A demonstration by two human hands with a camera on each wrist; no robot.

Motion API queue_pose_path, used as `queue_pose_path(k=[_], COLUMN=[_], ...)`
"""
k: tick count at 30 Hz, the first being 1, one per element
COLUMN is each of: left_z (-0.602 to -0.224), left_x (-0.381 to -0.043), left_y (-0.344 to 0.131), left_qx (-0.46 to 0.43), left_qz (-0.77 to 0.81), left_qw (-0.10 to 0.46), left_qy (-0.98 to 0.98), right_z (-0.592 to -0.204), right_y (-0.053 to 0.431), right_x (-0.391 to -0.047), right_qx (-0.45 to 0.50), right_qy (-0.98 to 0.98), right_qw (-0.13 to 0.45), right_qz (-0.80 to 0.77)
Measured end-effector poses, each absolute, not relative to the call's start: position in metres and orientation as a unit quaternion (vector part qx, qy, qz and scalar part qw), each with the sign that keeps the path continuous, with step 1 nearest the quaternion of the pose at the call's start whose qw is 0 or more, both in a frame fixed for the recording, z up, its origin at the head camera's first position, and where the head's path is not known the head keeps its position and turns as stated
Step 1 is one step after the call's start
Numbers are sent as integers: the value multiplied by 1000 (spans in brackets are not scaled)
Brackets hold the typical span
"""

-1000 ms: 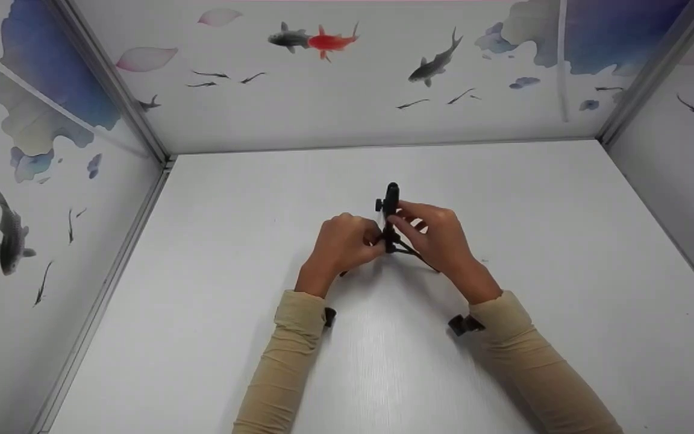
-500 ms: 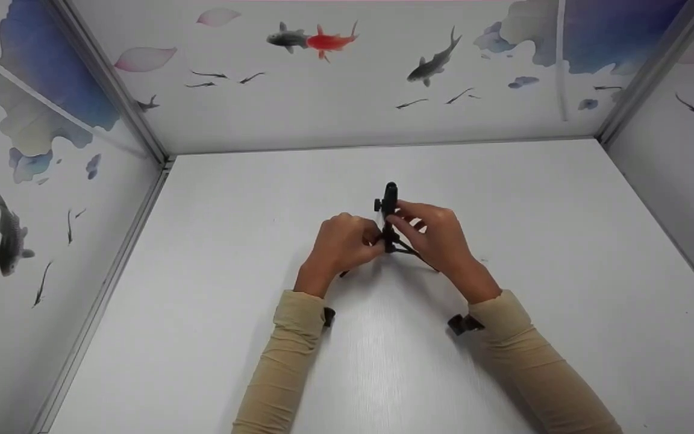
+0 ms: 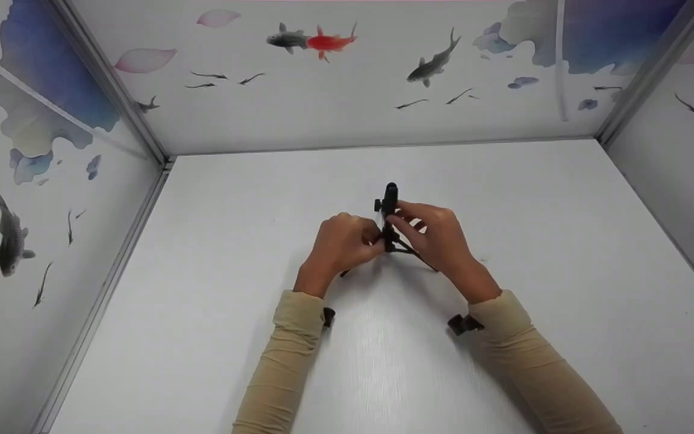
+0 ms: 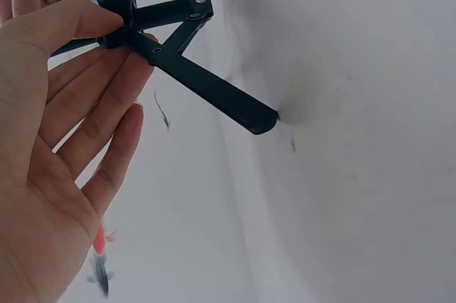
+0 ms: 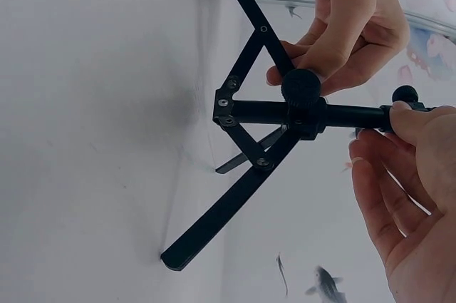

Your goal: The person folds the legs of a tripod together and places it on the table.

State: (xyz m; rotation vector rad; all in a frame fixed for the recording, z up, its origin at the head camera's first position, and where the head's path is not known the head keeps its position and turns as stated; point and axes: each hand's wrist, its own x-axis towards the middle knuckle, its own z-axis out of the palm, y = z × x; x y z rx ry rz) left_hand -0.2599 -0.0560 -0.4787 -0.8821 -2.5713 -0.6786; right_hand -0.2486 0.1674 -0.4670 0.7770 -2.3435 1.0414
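A small black tripod [image 3: 390, 208] stands upright on the white table with its flat legs spread. In the right wrist view its centre post [image 5: 260, 111], hinged braces and round knob [image 5: 301, 88] show plainly. My left hand [image 3: 346, 244] pinches the tripod low, where the legs meet the collar; in the left wrist view the thumb [image 4: 78, 21] lies by the collar and the other fingers extend behind. Higher up, my right hand [image 3: 437, 235] pinches the upper post between thumb [image 5: 410, 121] and fingers. A second, smaller knob [image 3: 378, 205] sticks out near the top.
The white tabletop [image 3: 232, 211] carries the tripod. White panels with printed fish [image 3: 332, 42] and metal edge strips [image 3: 106, 277] stand at the back and both sides. A dark camera [image 3: 464, 324] sits on the right wrist, another [image 3: 329, 317] on the left.
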Motion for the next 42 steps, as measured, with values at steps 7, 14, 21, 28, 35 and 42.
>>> queue_pose_path(k=[7, 14, 21, 28, 35, 42], left_z=[-478, -478, -477, -475, -475, -475], left_x=[-261, -260, -260, -259, -259, -259], left_y=[-56, -57, -58, -57, -56, -56], left_qx=[-313, -312, -313, -309, -307, -307], left_qz=[-241, -240, -250, -262, -262, -258], left_qw=[171, 169, 166, 157, 154, 158], left_qy=[-903, -903, -901, -901, -902, -902], right_z=[-467, -466, -466, -466, -466, -466], right_y=[168, 167, 166, 167, 167, 168], right_x=[-249, -248, -248, -248, -248, -249], right_qx=[286, 285, 281, 284, 285, 285], right_qy=[-849, -850, -851, -849, -849, -849], right_qw=[230, 229, 228, 233, 235, 233], right_qz=[380, 380, 382, 379, 378, 379])
